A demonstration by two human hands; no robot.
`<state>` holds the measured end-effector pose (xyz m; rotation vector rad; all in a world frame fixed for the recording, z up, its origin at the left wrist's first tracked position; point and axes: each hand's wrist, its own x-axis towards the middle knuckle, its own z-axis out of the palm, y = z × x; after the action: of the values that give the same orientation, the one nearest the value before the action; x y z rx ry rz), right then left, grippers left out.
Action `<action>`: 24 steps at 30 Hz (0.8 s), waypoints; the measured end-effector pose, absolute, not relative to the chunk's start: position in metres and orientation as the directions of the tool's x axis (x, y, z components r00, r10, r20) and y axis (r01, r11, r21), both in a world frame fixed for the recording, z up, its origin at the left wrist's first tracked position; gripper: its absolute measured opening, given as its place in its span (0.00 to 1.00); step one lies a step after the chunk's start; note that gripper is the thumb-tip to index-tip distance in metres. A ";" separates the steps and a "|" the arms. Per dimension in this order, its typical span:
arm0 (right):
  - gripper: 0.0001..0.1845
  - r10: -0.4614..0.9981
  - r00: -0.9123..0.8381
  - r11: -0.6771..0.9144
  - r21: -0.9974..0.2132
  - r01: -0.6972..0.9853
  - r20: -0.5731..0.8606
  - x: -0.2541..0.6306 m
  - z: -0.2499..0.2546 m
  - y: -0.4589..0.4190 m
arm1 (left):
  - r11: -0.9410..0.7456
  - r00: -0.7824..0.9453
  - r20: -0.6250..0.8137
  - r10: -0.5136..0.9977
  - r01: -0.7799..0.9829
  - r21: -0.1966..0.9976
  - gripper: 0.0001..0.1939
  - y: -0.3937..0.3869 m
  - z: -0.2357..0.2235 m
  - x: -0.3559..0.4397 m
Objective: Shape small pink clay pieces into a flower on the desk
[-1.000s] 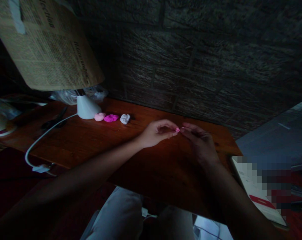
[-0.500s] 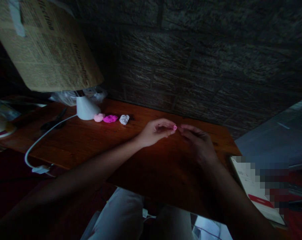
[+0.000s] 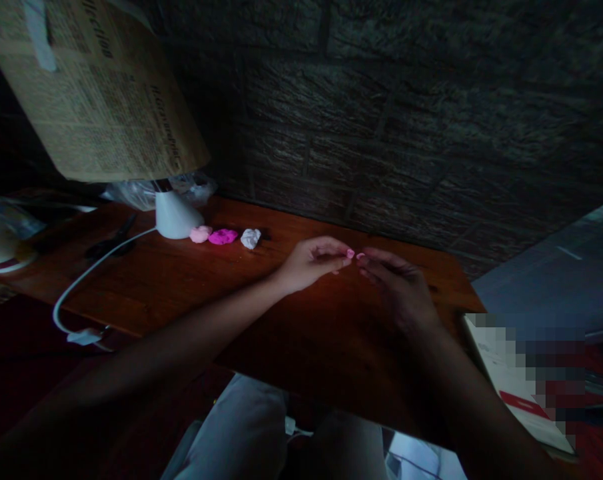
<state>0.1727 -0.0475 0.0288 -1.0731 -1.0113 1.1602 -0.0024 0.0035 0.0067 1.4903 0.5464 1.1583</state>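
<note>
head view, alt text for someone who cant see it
The left hand pinches a small pink piece above a wooden table, and the right hand holds another pink bit close to it. Beside a lamp, in a row, lie a pale pink lump, a magenta lump and a white lump.

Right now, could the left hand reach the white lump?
Probably yes: the white lump lies near the left hand, and nothing visible stands between them. The hand pinches a small pink piece, though, so it looks occupied.

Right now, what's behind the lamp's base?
Crumpled clear plastic shows on both sides of the white base; whatever lies directly behind the base, or behind the shade, is hidden.
</note>
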 end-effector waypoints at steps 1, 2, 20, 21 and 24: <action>0.13 0.991 0.120 0.082 -0.977 -0.197 0.059 0.173 0.028 -0.047 | -0.272 0.414 0.358 0.837 -0.253 0.928 0.12 0.003 0.007 -0.002; 0.13 0.991 0.117 0.086 -0.975 -0.203 0.063 0.173 0.028 -0.047 | -0.268 0.417 0.354 0.837 -0.252 0.930 0.12 0.003 0.007 -0.002; 0.15 0.980 0.108 0.169 -0.985 -0.033 0.164 0.175 0.024 -0.045 | -0.277 0.400 0.345 0.849 -0.220 0.935 0.14 0.003 0.007 -0.003; 0.16 0.983 0.101 0.160 -0.987 -0.023 0.157 0.175 0.024 -0.045 | -0.278 0.396 0.347 0.850 -0.221 0.935 0.14 0.003 0.007 -0.003; 0.18 0.986 0.102 0.134 -0.991 -0.023 0.131 0.175 0.023 -0.044 | -0.288 0.390 0.356 0.849 -0.223 0.931 0.12 0.003 0.008 -0.003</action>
<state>0.1748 -0.0443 0.0228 -1.1357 -1.1741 1.0532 -0.0025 0.0029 0.0077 1.5020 0.5869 1.1720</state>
